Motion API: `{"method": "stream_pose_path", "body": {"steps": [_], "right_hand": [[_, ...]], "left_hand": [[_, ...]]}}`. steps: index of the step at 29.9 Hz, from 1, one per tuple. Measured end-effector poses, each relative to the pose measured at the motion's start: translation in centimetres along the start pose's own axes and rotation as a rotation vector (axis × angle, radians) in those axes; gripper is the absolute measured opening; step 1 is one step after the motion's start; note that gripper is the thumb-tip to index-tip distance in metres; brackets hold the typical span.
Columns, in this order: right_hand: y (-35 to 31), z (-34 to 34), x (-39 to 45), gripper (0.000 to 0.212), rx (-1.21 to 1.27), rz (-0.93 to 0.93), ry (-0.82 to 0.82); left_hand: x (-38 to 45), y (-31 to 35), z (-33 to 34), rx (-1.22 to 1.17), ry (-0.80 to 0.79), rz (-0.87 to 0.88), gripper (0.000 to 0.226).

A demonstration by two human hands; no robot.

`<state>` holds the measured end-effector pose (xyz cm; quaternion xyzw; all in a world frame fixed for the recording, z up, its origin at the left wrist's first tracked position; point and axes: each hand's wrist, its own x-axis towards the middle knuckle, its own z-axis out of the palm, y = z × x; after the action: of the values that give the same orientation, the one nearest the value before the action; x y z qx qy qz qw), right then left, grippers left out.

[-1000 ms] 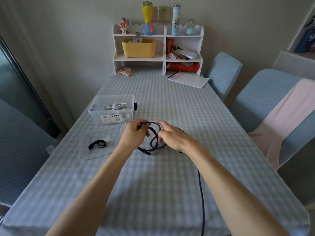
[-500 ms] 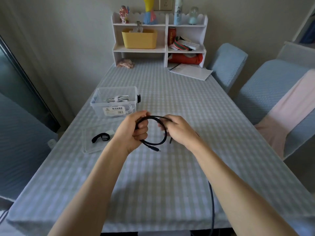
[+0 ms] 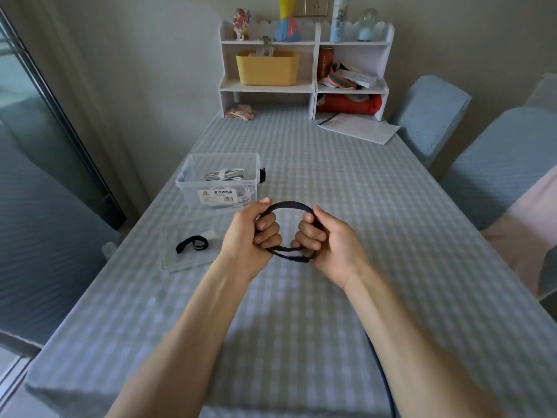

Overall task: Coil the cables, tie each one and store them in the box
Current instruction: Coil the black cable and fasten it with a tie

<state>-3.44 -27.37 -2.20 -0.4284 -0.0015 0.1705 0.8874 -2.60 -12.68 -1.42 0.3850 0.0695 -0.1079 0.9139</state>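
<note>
A black cable (image 3: 288,205) forms a round loop held above the checked table (image 3: 301,312). My left hand (image 3: 251,233) grips the loop's left side with curled fingers. My right hand (image 3: 328,239) grips its right side, near a plug end at the bottom. The cable's loose tail (image 3: 384,381) runs under my right forearm and off the table's near edge. A clear plastic box (image 3: 221,181) with white coiled cables inside stands behind my left hand. A black strap tie (image 3: 192,244) lies on the clear lid (image 3: 187,260) to the left.
A white shelf unit (image 3: 306,89) with a yellow bin stands at the table's far end, with papers (image 3: 358,131) beside it. Blue-covered chairs (image 3: 497,182) line the right side. A glass door (image 3: 45,131) is on the left.
Both hands have lifted the cable loop higher and turned it upright, facing me. The right hand has taken a fuller grip on the loop's right side.
</note>
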Motion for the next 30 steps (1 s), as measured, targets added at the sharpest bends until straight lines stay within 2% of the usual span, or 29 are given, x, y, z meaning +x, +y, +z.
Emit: {"method": "stream_pose_path", "body": {"steps": [5,9,12,16,18,21,25,30], "right_hand": [[-0.1,-0.5,0.0,0.037,-0.13,-0.051,0.043],[-0.1,-0.5,0.1,0.037,-0.221,-0.063,0.067],[-0.6,-1.0,-0.2,0.033,-0.243,-0.07,0.066],[-1.3,-1.7,-0.5,0.031,-0.477,-0.071,0.104],[-1.4,-1.9,-0.3,0.03,-0.483,-0.072,0.108],[-1.4,-2.1,0.0,0.028,-0.38,-0.068,0.126],[-1.2,-2.4,0.2,0.026,-0.32,-0.046,0.099],[-1.0,-2.7,0.2,0.025,-0.428,-0.017,-0.071]], "left_hand": [[0.0,0.0,0.6,0.258,0.064,-0.048,0.013],[0.3,1.2,2.1,0.637,0.049,-0.067,0.029],[0.9,2.2,3.1,0.734,-0.022,-0.106,0.027],[2.0,3.9,2.6,0.499,-0.058,-0.272,0.025],[2.3,3.8,2.0,0.34,-0.061,-0.308,0.026],[2.7,2.8,1.2,0.104,-0.066,-0.273,0.02],[3.6,2.9,0.5,-0.217,-0.035,-0.137,0.022],[3.4,2.2,0.8,-0.348,0.005,-0.066,0.034]]}}
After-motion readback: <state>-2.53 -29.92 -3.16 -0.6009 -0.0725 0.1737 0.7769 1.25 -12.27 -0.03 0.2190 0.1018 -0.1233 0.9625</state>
